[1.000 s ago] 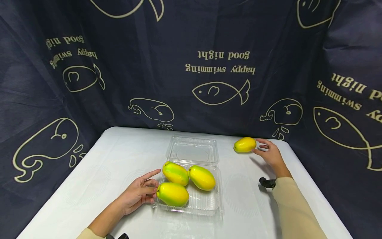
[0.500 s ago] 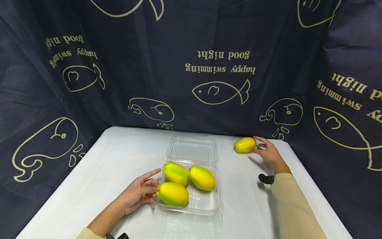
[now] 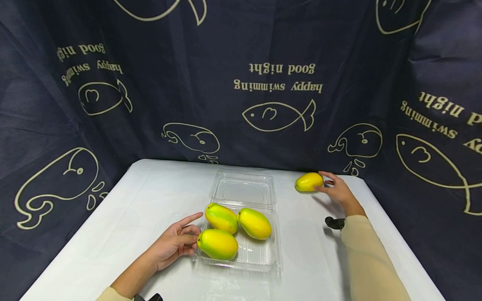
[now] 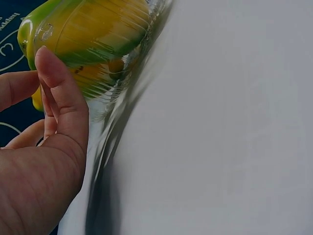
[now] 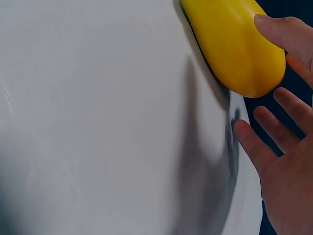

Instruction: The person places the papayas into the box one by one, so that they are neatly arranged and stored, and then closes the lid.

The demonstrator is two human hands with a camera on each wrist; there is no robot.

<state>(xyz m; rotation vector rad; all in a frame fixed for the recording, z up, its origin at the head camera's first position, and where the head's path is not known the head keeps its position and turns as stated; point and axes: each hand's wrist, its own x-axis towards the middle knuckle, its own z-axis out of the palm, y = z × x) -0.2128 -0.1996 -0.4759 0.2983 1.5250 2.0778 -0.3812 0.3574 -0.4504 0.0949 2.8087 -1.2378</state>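
A clear plastic clamshell box [image 3: 260,256] lies unfolded on the table. In its base are three yellow-green mangoes: the near left [image 3: 218,246], the far left [image 3: 222,218] and the right one [image 3: 255,224]. My left hand [image 3: 174,243] pinches the box's left rim beside the near mango, and its index finger points outward. Near the far right corner, a yellow mango [image 3: 306,182] rests on the table. My right hand [image 3: 338,192] is around its right end, the thumb over its near side. The right wrist view shows the other fingers spread and mostly straight.
The box's lid [image 3: 242,188] lies back flat behind the base. A white-covered table [image 3: 150,188] carries everything. A dark blue curtain [image 3: 278,146] printed with fish and whales hangs along its back and sides.
My right hand has moved slightly left, its thumb and index finger coming over the right end of the far mango. The left hand, the box and all the mangoes stay put.
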